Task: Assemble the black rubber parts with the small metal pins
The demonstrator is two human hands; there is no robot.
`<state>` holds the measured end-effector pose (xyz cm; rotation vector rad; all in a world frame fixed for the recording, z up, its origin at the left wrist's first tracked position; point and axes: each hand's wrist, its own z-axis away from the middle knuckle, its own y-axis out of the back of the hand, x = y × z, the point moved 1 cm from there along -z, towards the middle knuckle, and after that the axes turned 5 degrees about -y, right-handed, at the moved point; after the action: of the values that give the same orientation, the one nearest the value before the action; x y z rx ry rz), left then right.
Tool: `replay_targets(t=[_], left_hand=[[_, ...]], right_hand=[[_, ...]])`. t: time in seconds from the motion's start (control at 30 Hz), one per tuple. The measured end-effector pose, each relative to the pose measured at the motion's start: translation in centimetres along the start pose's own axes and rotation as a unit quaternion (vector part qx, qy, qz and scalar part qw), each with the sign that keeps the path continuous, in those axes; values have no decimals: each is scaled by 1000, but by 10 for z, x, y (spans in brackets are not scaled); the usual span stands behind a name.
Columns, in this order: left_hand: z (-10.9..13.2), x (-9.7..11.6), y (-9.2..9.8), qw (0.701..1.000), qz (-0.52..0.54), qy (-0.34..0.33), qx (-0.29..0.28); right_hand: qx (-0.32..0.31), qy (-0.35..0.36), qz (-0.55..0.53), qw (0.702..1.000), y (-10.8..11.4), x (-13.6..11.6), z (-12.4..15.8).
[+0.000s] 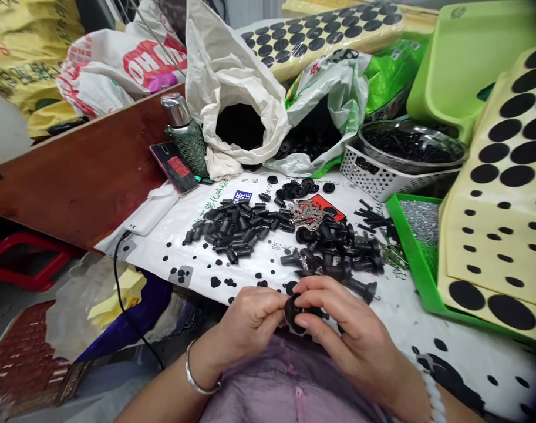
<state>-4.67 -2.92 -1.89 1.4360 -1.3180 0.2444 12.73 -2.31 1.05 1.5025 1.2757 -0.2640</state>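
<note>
My left hand (250, 320) and my right hand (342, 329) meet at the table's near edge, both pinched on one small black round part (293, 310). My left wrist wears a silver bangle. Just beyond my fingers lies a pile of black footed pieces (338, 252). Further left is a heap of short black tubes (236, 226). A small cluster of metal screws (306, 212) sits between the two piles. Tiny black discs are scattered over the white printed sack (197, 264) that covers the table.
Yellow foam sheets with black round pads (501, 194) lean at the right over a green tray (421, 258). A steel bowl in a white basket (408, 153), two open bags of black parts (245, 123), a flask (184, 132), a phone (174, 167) and a charger (151, 214) stand behind.
</note>
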Motion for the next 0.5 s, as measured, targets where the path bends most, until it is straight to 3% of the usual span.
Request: replay_targets(t=[0.27, 0.4, 0.5], left_hand=[[-2, 0, -1, 997, -70, 2, -16], [-6, -6, 19, 980, -186, -11, 62], [-9, -22, 38, 929, -350, 20, 122]], right_hand=[[47, -27, -32, 998, -11, 15, 6], [105, -33, -34, 993, -5, 24, 11], [144, -61, -30, 987, 1, 33, 16]])
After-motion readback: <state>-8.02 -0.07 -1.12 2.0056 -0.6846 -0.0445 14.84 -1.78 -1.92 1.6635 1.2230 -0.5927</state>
